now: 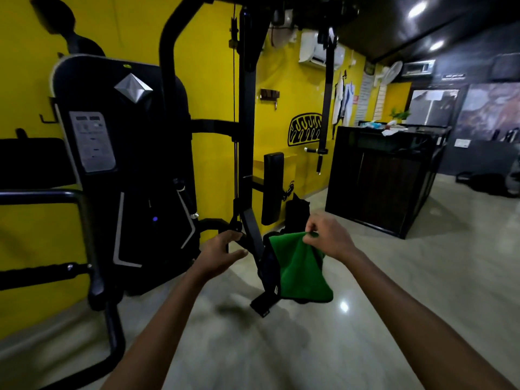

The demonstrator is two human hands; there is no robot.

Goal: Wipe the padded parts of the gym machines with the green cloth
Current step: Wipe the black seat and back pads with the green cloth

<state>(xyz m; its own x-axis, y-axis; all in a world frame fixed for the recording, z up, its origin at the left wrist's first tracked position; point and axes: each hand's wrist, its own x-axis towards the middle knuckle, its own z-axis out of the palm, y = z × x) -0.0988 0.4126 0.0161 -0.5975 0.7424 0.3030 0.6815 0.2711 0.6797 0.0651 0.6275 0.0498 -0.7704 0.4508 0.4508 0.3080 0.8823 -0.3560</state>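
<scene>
The green cloth [299,270] hangs in mid-air, pinched at its top corner by my right hand [327,235]. It dangles in front of a slanted black machine bar [253,229]. My left hand [221,250] reaches forward with fingers spread, held just left of that bar and empty. An upright black pad [272,188] stands on the machine behind the hands. At the far left edge a wide black padded part [33,161] shows.
A black weight-stack cover [123,153] with a label stands at left. A curved black frame tube [92,249] runs in front of it. A dark counter [385,178] stands at right. Glossy floor [394,291] spreads around, and a dark bag lies behind the upright pad.
</scene>
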